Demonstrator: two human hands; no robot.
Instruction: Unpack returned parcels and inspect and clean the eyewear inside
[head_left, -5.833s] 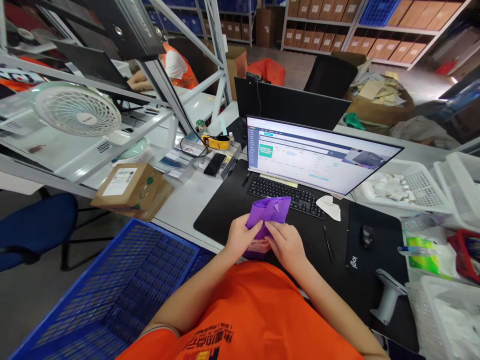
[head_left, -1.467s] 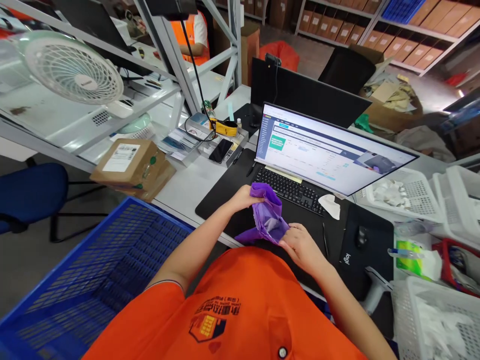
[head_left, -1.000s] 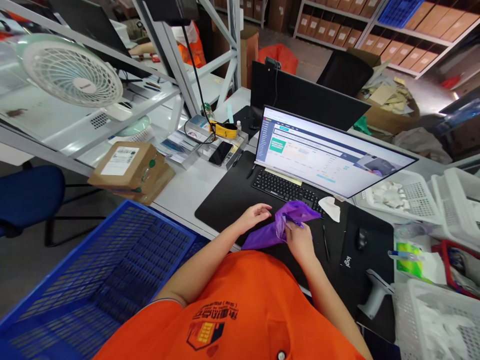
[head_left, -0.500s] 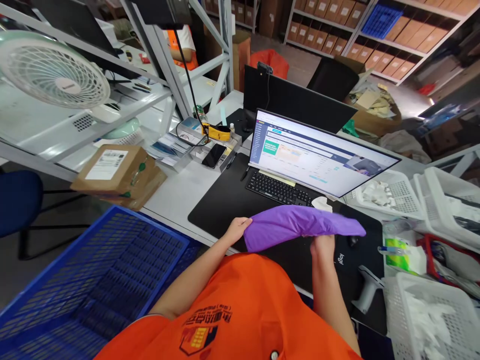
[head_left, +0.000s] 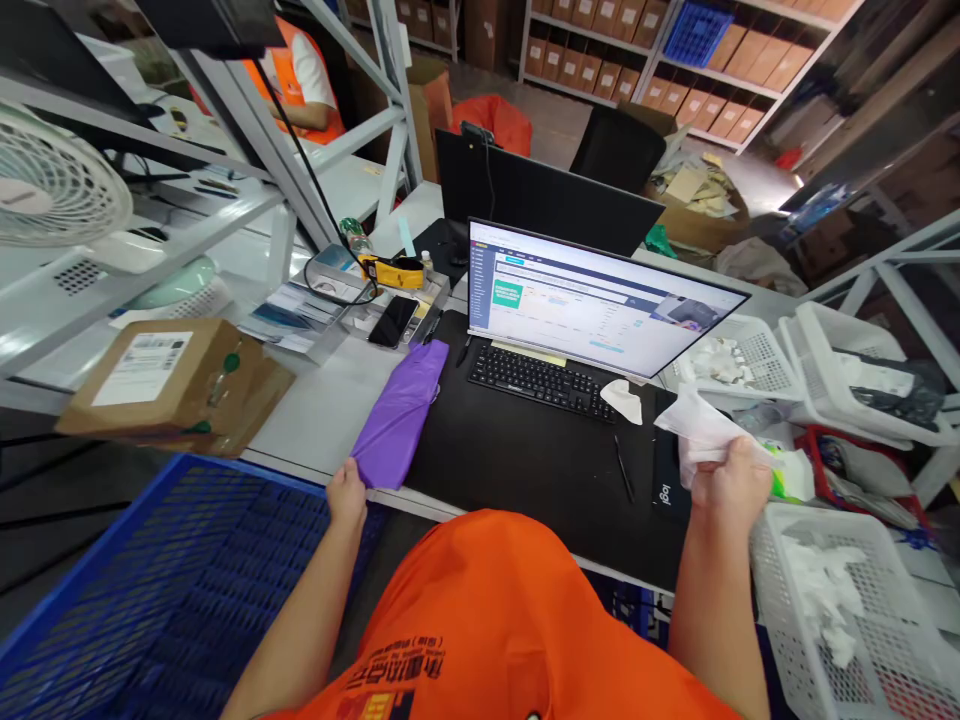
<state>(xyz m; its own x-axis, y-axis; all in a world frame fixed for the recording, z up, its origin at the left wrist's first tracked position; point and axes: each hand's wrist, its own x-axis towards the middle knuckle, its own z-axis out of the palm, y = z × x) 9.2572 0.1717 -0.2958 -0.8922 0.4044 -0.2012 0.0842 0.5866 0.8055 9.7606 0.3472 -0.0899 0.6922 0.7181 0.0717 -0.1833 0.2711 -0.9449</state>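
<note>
Reckoned from the middle of the black desk mat point(head_left: 525, 460), with 12 o'clock toward the top of the view, the purple bag point(head_left: 401, 415) slants at between 9 and 10 o'clock, covering the mat's left edge and part of the pale counter point(head_left: 307, 425). The left hand point(head_left: 346, 495), nearer 9 o'clock, has its fingers closed on the near corner of that bag at the counter's front edge. The bag's far end reaches up just beside a smartphone point(head_left: 394, 322) at 10 o'clock, with a yellow pouch point(head_left: 394, 271) beyond the phone. Out at 3 o'clock the right hand point(head_left: 733, 487) is clamped on a thin, crumpled white plastic bag point(head_left: 701, 425), which spreads out above the fist, well apart from the purple one. A black pen point(head_left: 624, 470) lies on the mat at 3 o'clock, nearer in than that hand; a white scrap point(head_left: 622, 400) lies at 2 o'clock, beside the right end of the keyboard point(head_left: 536, 380). The keyboard sits at 12 o'clock under the lit monitor point(head_left: 600, 300). Toward 4 o'clock stands a white basket point(head_left: 780, 600) holding crumpled white material. A blue crate point(head_left: 150, 620) stands between 8 and 9 o'clock, below a labelled cardboard box point(head_left: 202, 375) on the counter's left side.
</note>
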